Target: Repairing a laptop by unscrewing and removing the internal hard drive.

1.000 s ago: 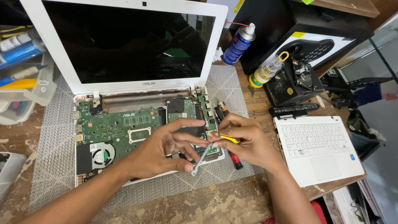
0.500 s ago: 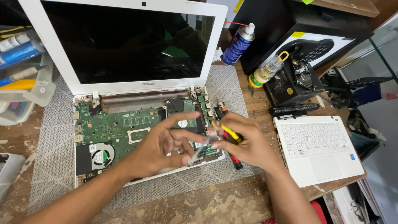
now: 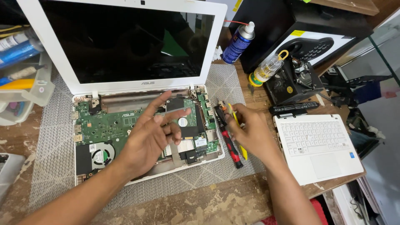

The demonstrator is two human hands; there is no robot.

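An opened white laptop (image 3: 125,179) lies on a grey mesh mat, its green motherboard (image 3: 108,125) and fan (image 3: 100,156) exposed and its screen (image 3: 125,41) upright. My left hand (image 3: 150,139) hovers over the board's right half, fingers spread, with thumb and fingers pinching a thin grey flat strip (image 3: 177,111) above the dark drive (image 3: 189,123). My right hand (image 3: 254,133) rests just right of the laptop, gripping a yellow-handled tool (image 3: 243,153). A red and black screwdriver (image 3: 230,146) lies on the mat beside that hand.
A white keyboard cover (image 3: 321,146) lies at the right. Behind it are a blue spray can (image 3: 237,41), a small clear bottle (image 3: 266,68), a black box (image 3: 291,85) and a black battery bar (image 3: 293,109). A plastic bin of tools (image 3: 25,79) stands at the left.
My left hand has lifted from the board's lower right corner and moved back, its fingers now spread with the grey strip raised. My right hand drew slightly right.
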